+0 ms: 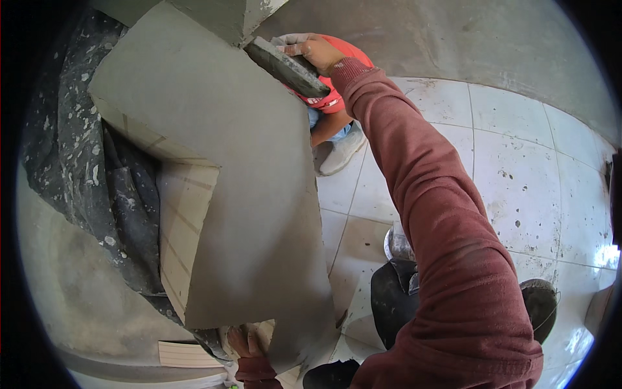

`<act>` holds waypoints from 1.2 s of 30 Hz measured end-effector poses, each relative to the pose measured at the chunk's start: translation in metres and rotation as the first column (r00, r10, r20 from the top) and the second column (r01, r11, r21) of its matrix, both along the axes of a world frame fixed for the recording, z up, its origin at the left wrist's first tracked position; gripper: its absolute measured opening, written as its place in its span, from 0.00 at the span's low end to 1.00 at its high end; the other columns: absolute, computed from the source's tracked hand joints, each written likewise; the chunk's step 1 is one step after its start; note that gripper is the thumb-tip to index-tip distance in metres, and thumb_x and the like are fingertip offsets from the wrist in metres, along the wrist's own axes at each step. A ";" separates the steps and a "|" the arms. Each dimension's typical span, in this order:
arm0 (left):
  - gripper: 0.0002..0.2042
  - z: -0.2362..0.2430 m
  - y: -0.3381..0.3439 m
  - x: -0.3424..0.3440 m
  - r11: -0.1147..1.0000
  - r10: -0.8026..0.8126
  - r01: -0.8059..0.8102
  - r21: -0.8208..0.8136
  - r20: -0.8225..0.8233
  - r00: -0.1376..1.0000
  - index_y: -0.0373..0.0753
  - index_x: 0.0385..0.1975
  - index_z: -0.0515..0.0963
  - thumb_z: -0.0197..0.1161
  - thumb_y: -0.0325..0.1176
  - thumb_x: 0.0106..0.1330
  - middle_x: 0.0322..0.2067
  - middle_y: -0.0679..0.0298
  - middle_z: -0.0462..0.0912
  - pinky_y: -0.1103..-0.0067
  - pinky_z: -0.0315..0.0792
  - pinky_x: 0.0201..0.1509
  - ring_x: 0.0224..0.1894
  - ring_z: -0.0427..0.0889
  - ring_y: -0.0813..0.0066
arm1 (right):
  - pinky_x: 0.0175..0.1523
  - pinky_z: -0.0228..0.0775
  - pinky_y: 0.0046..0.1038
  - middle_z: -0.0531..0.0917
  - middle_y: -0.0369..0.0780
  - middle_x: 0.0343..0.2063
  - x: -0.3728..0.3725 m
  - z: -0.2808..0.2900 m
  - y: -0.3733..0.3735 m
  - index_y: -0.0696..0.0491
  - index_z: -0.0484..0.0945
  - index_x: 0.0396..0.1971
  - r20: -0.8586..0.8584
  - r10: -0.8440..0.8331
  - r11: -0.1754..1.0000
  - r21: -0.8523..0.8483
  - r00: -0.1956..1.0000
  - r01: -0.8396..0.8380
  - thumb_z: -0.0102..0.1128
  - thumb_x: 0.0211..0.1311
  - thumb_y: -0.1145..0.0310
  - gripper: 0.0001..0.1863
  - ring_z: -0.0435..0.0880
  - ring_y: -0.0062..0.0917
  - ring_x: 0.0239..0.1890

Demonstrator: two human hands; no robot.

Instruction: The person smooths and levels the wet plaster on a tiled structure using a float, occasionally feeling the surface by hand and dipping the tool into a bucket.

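My right hand (311,52), at the end of a maroon sleeve, is closed on a thick grey plastering float (288,67). The float is tilted at the top edge of a stepped, grey plastered surface (259,201), close to the upper wall corner; whether it touches the plaster is hard to tell. Down at the bottom, my left hand (243,342) lies with fingers stretched out on a light-coloured step (262,332), beside the lowest notch in the plaster. No tool shows in it.
A co-worker in a red-orange shirt (350,52) crouches just beyond my right hand, a pale boot (343,152) on the white tiled floor (512,168). Dark, paint-spattered sheeting (84,129) drapes along the left. A metal container (398,243) stands near my dark shoe (540,305).
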State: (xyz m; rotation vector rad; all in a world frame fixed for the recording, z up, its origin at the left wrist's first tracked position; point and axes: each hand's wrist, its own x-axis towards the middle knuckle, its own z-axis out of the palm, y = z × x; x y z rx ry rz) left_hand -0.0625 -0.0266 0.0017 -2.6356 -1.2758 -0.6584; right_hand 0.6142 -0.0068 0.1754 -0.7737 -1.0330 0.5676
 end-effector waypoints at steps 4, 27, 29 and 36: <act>0.25 0.033 -0.017 0.031 0.976 0.041 -0.059 -0.208 -0.089 0.995 0.31 0.53 0.59 0.47 0.43 0.61 0.53 0.44 0.59 0.57 0.49 0.58 0.55 0.56 0.45 | 0.46 0.63 0.22 0.77 0.36 0.37 -0.006 0.002 0.006 0.54 0.71 0.48 0.178 -0.112 0.990 -0.067 0.978 0.126 0.54 0.52 0.68 0.20 0.73 0.19 0.40; 0.26 -0.010 0.009 -0.011 0.999 -0.007 0.002 -0.052 -0.100 0.995 0.30 0.55 0.58 0.44 0.44 0.63 0.55 0.44 0.59 0.57 0.47 0.59 0.56 0.56 0.45 | 0.41 0.66 0.24 0.76 0.42 0.31 -0.108 -0.137 -0.046 0.62 0.68 0.38 -0.447 -0.522 0.812 0.000 0.727 0.583 0.62 0.48 0.68 0.19 0.75 0.23 0.34; 0.27 -0.007 0.009 -0.010 0.994 0.021 -0.024 -0.110 -0.035 0.999 0.29 0.54 0.58 0.43 0.45 0.63 0.55 0.44 0.59 0.57 0.47 0.59 0.56 0.56 0.45 | 0.42 0.66 0.27 0.76 0.46 0.31 -0.123 -0.137 -0.036 0.61 0.68 0.39 -0.281 -0.732 0.664 -0.092 0.620 0.742 0.64 0.45 0.67 0.22 0.76 0.30 0.35; 0.26 0.011 -0.002 0.008 0.988 -0.065 0.061 -0.141 -0.022 0.998 0.30 0.55 0.56 0.45 0.43 0.63 0.54 0.44 0.59 0.56 0.48 0.58 0.55 0.57 0.45 | 0.42 0.65 0.35 0.75 0.50 0.33 -0.193 -0.056 -0.059 0.61 0.68 0.40 0.046 -0.830 0.545 0.285 0.556 0.789 0.63 0.44 0.64 0.25 0.74 0.44 0.35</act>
